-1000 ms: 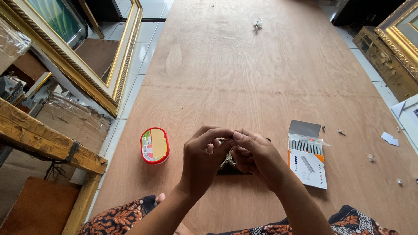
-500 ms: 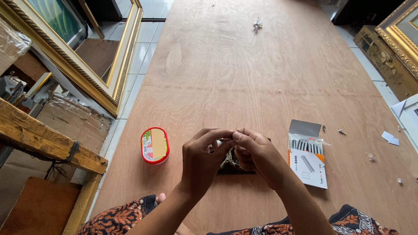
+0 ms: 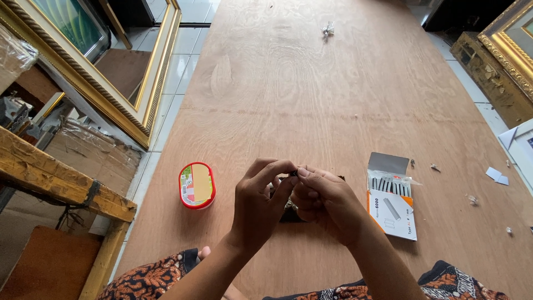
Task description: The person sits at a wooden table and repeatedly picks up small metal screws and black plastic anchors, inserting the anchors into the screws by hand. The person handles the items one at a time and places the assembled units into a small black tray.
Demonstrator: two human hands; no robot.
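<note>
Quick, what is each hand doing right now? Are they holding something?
Left hand: fingers curled, pinching a small dark object at the fingertips.
Right hand: grip closed on the same small dark object; what it is cannot be told.

Big plywood table (image 3: pixel 311 94) with a red-rimmed oval tin (image 3: pixel 196 185) and an open box of staples (image 3: pixel 391 195) on it. Gold picture frames (image 3: pixel 119 94) lean alongside, plus paper scraps (image 3: pixel 497 174) near the edge.
</note>
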